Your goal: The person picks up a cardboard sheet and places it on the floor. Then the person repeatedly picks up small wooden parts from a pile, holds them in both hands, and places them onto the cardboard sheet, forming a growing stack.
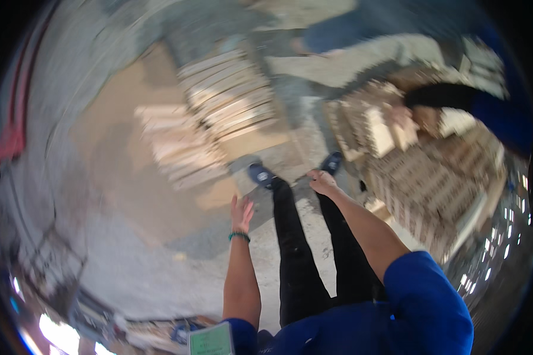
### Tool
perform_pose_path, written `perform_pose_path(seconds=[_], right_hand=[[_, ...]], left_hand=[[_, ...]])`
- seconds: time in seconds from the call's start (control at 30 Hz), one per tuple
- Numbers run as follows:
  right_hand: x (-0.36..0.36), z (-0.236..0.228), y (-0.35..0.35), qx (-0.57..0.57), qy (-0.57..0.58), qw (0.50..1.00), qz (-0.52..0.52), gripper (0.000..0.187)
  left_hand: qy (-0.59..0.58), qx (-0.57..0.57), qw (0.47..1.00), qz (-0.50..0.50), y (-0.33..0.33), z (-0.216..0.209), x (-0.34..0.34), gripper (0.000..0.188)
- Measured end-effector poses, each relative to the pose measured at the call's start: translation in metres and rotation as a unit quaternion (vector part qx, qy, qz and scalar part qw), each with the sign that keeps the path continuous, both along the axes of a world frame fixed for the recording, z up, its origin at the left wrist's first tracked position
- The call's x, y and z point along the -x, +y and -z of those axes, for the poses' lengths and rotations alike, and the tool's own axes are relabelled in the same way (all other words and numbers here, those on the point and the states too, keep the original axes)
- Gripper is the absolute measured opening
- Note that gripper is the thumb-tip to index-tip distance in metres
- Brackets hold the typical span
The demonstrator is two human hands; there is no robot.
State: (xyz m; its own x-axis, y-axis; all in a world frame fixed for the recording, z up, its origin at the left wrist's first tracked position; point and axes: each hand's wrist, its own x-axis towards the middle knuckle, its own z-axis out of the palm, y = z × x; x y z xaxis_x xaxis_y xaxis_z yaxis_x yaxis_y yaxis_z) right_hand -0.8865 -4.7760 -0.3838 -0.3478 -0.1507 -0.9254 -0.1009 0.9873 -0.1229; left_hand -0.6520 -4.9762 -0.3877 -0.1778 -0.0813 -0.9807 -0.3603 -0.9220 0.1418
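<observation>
My left hand hangs over the floor with its fingers spread and nothing in it; a dark green bracelet circles the wrist. My right hand is in front of my legs, its fingers loosely bent and somewhat blurred, and no object shows in it. Closest to my left hand lies a brown board sheet, which bears a shorter row of pale wooden strips and a longer row of wooden strips. Right of my right hand stands a stack of brown and pale wooden pieces.
Another person's hand, below a black sleeve, touches the top of the right stack. Across the top, a blurred blue-clad leg belongs to a person. A red metal part stands at the far left. My shoes are close to the strips.
</observation>
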Motion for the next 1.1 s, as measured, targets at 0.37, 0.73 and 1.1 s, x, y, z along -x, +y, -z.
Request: perform_pose_path(seconds=[0.37, 0.73, 1.1], right_hand=[[0.120, -0.026, 0.204, -0.042, 0.282, 0.944, 0.164, 0.046], [0.172, 0.019, 0.266, -0.110, 0.220, 0.796, 0.553, 0.092], [0.129, 0.074, 0.279, -0.146, 0.369, 0.796, 0.457, 0.138]], left_hand=[[-0.025, -0.033, 0.975, 0.216, 0.109, -0.033, 0.064, 0.058], [0.116, 0.076, 0.953, 0.268, 0.138, -0.037, 0.167, 0.049], [0.025, 0.009, 0.934, 0.357, 0.180, -0.066, 0.154, 0.053]])
